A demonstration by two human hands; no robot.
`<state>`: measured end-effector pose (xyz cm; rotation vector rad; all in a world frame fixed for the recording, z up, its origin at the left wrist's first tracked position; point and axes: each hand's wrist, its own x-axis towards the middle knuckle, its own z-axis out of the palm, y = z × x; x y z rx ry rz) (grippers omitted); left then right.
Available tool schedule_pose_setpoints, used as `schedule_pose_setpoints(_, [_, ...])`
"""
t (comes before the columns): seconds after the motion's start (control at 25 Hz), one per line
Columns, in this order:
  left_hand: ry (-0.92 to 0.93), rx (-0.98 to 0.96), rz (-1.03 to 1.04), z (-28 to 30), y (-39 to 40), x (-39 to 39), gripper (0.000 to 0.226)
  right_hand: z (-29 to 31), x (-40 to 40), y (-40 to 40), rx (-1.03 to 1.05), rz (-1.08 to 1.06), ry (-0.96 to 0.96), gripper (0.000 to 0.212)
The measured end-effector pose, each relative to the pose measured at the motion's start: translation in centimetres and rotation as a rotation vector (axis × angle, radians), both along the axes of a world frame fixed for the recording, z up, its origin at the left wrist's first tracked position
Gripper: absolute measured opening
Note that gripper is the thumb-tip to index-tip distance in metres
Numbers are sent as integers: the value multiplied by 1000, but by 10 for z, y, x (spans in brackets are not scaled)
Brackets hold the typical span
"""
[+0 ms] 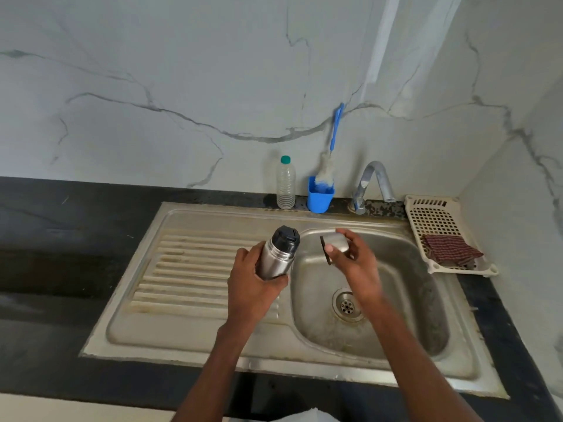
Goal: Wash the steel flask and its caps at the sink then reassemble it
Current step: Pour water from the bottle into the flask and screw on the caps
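Behind the sink [213, 336] stand a clear bottle [285, 185], a blue brush holder [319, 196], the tap [375, 181] and a basket [438, 220] holding a cloth [451, 249]. The left hand [253, 287] grips the steel flask [275, 258], black inner cap [285, 239] on. Over the basin, the right hand [356, 263] pinches the steel outer cap [335, 242].

The left hand [253, 287] is gripping the steel flask [275, 257], tilting it toward one o'clock with its black stopper [286, 238] on. The right hand [355, 257] is holding the steel cap [335, 243] (slightly blurred) over the sink [304, 354], the drain [347, 306] sitting at six o'clock of it.
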<state>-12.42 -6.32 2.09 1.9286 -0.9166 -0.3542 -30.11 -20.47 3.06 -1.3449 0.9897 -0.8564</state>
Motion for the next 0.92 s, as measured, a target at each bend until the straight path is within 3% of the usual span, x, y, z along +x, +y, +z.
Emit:
schedule_pose_setpoints(0.12, [-58,99,-28,2,-1,-10,77,40,-3,-8,-68,246,-68,57])
schedule_pose_setpoints(0.28, [-174,186,-77,4,-2,-16,80,45,6,-12,-195,430,62,67])
schedule_pose_setpoints(0.64, [-260,247,-132,8,3,-23,81,29,5,-12,-180,556,202,72])
schedule_pose_setpoints(0.92, [-265,259,-146,7,11,-26,82,30,1,0,-233,479,310,58])
